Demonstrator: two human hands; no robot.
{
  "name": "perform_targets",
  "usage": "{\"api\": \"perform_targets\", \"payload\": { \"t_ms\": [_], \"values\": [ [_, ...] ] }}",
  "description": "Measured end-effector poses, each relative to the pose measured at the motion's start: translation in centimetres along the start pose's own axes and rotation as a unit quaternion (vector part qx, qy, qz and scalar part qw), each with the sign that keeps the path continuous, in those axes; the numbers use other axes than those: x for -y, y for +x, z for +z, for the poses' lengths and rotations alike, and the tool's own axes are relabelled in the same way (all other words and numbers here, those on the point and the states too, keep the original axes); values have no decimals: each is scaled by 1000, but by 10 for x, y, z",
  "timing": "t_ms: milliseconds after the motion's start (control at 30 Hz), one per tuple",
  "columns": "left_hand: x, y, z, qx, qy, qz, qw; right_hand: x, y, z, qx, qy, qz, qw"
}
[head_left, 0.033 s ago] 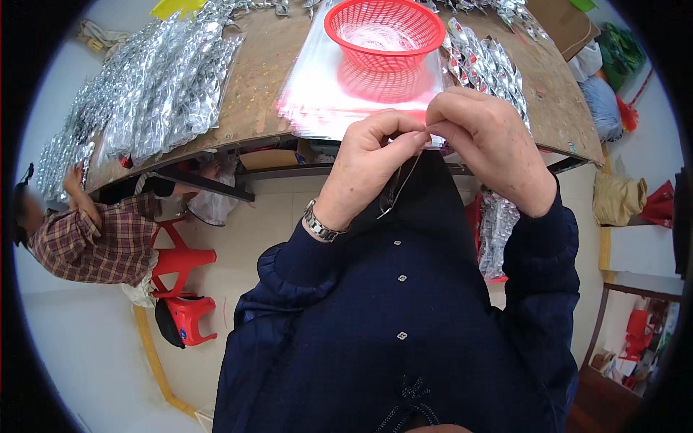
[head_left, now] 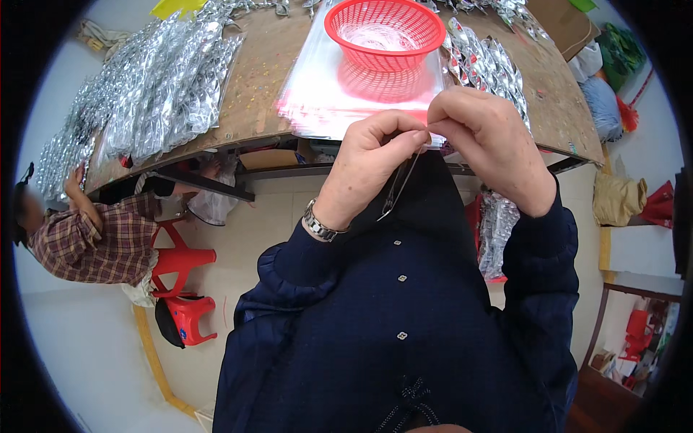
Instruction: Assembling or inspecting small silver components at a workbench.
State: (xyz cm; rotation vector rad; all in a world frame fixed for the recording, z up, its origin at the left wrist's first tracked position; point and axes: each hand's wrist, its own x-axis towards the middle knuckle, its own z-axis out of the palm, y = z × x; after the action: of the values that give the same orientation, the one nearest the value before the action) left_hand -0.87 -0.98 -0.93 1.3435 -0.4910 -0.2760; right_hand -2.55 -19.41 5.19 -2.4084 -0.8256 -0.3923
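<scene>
Left hand (head_left: 361, 166): grip pinched on thin silvery strand (head_left: 408, 177), top end hidden. Right hand (head_left: 494, 148): pinched closed alongside, contents can't tell.

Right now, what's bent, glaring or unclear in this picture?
Head view: the fisheye lens curves the near edge of the table and leaves the corners black; head view: bright glare washes out the clear plastic sheets under the red basket; head view: the thin strand below the left hand is hard to make out.
</scene>
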Motion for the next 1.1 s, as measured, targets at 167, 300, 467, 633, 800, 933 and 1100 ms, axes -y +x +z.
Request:
{"api": "perform_targets", "payload": {
  "t_ms": [167,300,467,633,800,933,1100],
  "values": [
    [-5,-2,2,21,-148,-80,986,-1,-3,0,-1,140,119,983],
    [-1,-5,-2,41,-173,-95,980,-10,-8,-2,-4,346,214,914],
    [2,-4,-1,28,-145,-101,984,-24,-22,7,-47,481,266,834],
    [10,1,-3,-25,-114,-88,989,-18,-31,23,-96,571,250,776],
    [20,4,1,-43,-147,-72,986,-10,-34,41,-151,640,206,725],
    [23,3,6,-49,-170,-68,982,-10,-37,50,-191,633,205,722],
    [25,-1,11,-42,-136,-51,989,-1,-37,49,-213,573,202,765]
  ]
}}
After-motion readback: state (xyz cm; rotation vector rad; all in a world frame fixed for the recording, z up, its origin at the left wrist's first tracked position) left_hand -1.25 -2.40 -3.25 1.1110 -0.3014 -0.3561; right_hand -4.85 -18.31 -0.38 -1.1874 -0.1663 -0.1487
